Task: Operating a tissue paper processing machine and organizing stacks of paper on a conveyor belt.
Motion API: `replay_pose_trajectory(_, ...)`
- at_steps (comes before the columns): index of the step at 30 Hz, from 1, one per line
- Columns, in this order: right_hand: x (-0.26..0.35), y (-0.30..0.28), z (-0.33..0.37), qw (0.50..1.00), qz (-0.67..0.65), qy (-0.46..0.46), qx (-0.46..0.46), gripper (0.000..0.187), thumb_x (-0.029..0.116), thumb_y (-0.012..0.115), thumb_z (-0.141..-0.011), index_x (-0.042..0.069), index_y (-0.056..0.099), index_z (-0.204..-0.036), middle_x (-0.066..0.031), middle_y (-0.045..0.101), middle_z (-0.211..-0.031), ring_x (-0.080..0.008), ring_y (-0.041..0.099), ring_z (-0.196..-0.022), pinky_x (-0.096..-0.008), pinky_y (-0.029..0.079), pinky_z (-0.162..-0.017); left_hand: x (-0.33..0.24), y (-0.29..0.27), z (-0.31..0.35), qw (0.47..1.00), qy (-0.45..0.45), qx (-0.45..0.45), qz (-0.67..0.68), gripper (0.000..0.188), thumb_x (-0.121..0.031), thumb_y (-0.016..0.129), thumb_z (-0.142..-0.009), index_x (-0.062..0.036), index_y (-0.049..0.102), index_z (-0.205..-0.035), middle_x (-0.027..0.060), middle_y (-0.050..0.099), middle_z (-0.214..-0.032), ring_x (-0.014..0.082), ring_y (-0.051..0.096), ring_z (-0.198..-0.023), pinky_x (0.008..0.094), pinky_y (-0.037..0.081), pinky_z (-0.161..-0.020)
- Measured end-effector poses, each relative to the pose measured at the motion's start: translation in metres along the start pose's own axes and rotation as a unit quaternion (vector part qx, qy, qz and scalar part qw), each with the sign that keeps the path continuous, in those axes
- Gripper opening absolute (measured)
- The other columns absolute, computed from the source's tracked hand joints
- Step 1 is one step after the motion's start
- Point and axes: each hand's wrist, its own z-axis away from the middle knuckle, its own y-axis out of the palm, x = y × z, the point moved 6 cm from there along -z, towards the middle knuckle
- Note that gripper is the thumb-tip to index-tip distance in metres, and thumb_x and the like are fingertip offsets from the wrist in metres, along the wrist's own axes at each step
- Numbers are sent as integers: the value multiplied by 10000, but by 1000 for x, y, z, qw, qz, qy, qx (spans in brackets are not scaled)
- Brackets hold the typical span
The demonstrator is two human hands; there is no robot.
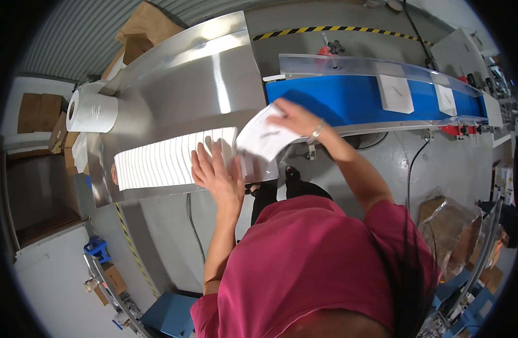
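Note:
On the steel table stands a long row of flat white packets, packed on edge. My left hand lies over the right end of this row, its fingers spread and stretched out. Between the row and the belt, my right hand grips a single flat white packet by its upper right part. That packet is slightly curved and bears a small dark mark; its lower left edge is close to my left thumb. Whether it is paper or film I cannot tell.
A blue conveyor belt runs to the right, carrying white packets spaced apart. Clear guards line its sides. A large white roll sits at the left end of the steel table. Behind it is a brown paper bag.

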Motion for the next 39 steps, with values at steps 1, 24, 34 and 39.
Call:
replay_pose_trajectory(1,-34,-21,1,994,-60,31,-87,366,365,649,-874,27,543,-968,-72,599,-829,-125,547,-729,-292,468,-657,4,4,0,1000,3,6,2,418,-147,651,-828,-53,553,-1223,192,396,-1380,402,324,-1278,523,220,-1035)
replay_pose_trajectory(24,-44,-37,2,981,-18,59,-182,297,327,640,-891,49,535,-882,-13,522,-722,-98,434,-621,-290,418,-561,23,-4,2,1000,-10,13,25,361,-103,635,-843,-37,578,-1194,206,391,-1378,416,316,-1284,511,261,-1025)
replay_pose_trajectory(34,39,-46,25,949,224,-109,-191,545,180,763,-727,99,529,-1212,-114,568,-1131,-251,589,-961,-376,501,-801,20,-9,1,997,22,-20,69,305,-30,646,-793,-70,642,-1096,157,458,-1315,398,377,-1233,527,284,-1009)
replay_pose_trajectory(39,60,60,-10,969,112,-207,70,475,144,747,-721,116,556,-1155,-86,539,-1150,-258,539,-1033,-344,456,-868,16,-4,1,997,48,47,31,325,-87,650,-804,-83,631,-1127,175,383,-1411,411,279,-1331,556,166,-1067)
